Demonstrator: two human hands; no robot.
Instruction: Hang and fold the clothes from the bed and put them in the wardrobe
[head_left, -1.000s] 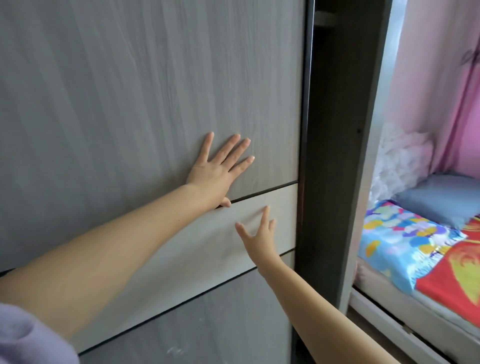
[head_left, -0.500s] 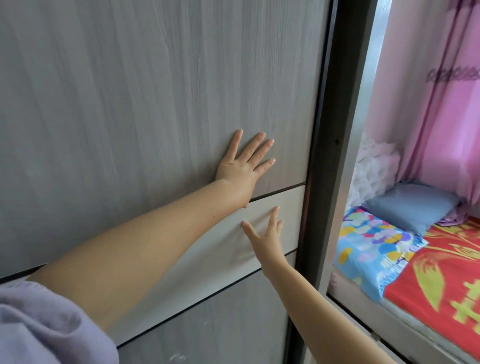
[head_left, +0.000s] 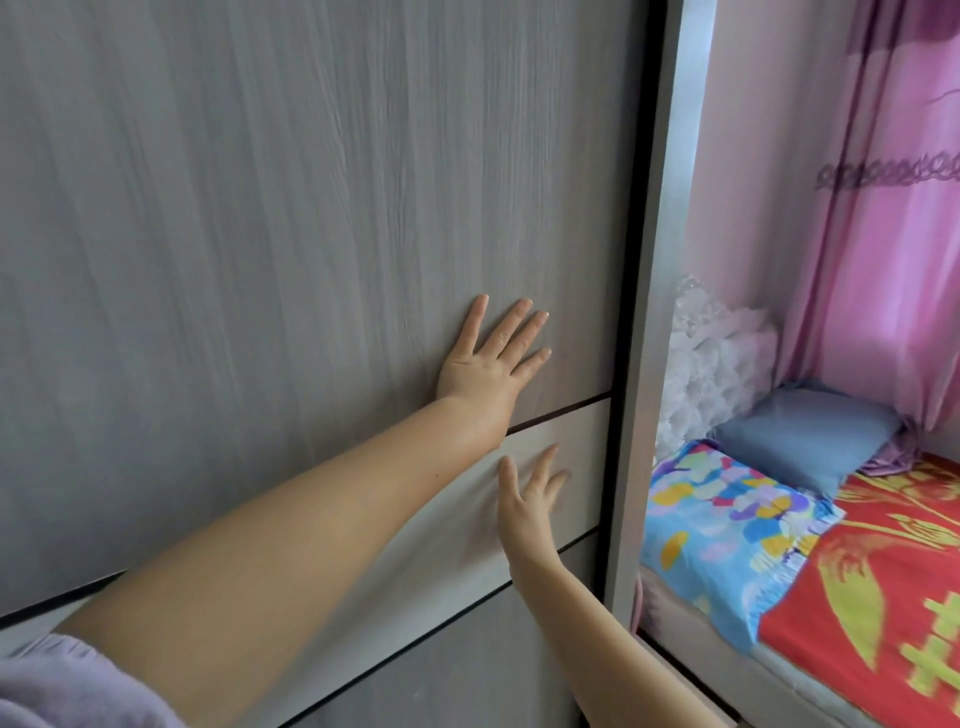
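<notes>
From the head camera, the wardrobe door (head_left: 260, 234), a grey wood-grain panel, fills the left and middle of the view and stands between the person and the inside of the wardrobe. The left hand (head_left: 491, 358) lies flat on the upper grey panel, fingers straight and spread, holding nothing. Just below it a paler band (head_left: 566, 452) crosses the door between two dark grooves. The right hand (head_left: 530, 499) reaches up at this band, fingers straight and slightly apart, blurred; whether the fingertips touch the door cannot be told. It holds nothing. A lilac sleeve (head_left: 67, 686) shows at the lower left corner.

The door's dark edge meets a light grey frame post (head_left: 649, 312) to its right. Beyond the post is the bed (head_left: 810, 675), covered by a red and yellow spread (head_left: 893, 577) with a blue patterned cloth (head_left: 727, 525) beside it. A blue-grey pillow (head_left: 805, 441) lies at the head, a white frilly bundle (head_left: 711, 358) against the pink wall, and a pink curtain (head_left: 898, 260) hangs at the right. No loose clothes can be made out on the bed.
</notes>
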